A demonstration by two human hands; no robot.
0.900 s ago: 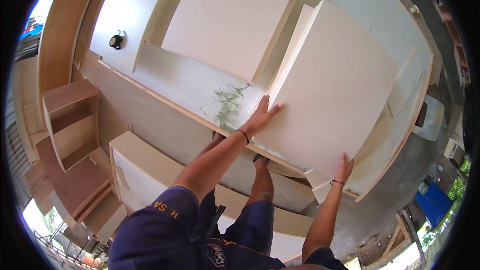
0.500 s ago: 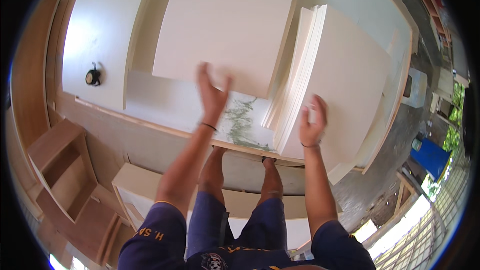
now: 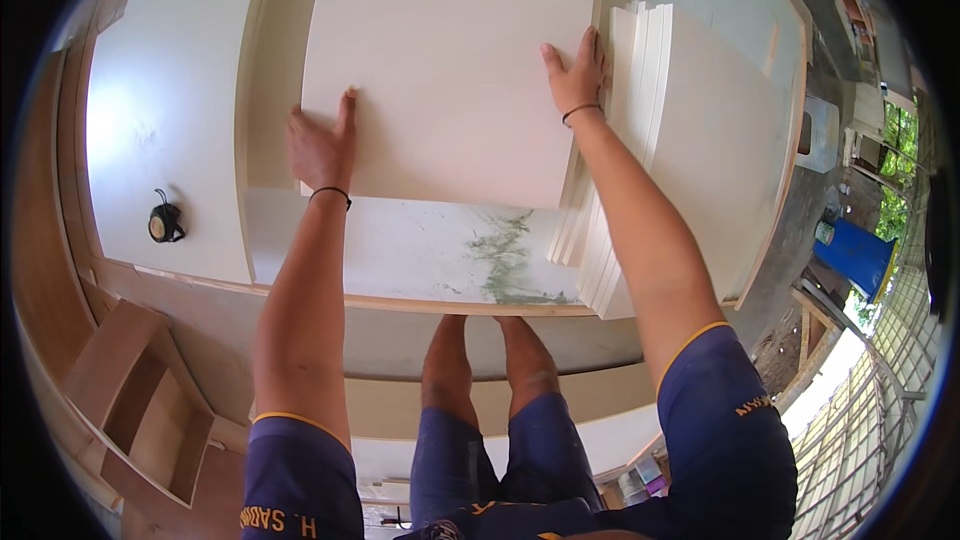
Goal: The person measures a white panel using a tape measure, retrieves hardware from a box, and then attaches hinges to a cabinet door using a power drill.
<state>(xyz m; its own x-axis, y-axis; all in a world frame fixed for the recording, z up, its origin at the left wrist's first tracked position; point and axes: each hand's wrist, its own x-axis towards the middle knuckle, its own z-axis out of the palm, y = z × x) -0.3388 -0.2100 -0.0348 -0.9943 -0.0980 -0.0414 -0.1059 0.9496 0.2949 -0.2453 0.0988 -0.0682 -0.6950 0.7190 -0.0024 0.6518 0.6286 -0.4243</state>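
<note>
A broad off-white panel (image 3: 440, 60) lies in the middle of the work table (image 3: 400, 260). My left hand (image 3: 322, 145) grips its left edge near the front corner, thumb on top and fingers over the side. On the opposite edge, my right hand (image 3: 578, 78) holds the panel the same way, with its fingers partly hidden beyond the edge. Close by my right hand and forearm are thin white boards (image 3: 632, 130), stacked beside another large pale panel (image 3: 730, 150).
On the left, a white panel (image 3: 165, 140) carries a black tape measure (image 3: 165, 218). Green-grey smears (image 3: 500, 255) mark the tabletop near its front edge. A brown open cabinet box (image 3: 140, 390) stands at lower left, and a blue bin (image 3: 855, 258) is on the right.
Both hands were apart above the table; now they hold opposite edges of the middle panel. My left hand moved left, my right hand left and farther away. The whole view has shifted.
</note>
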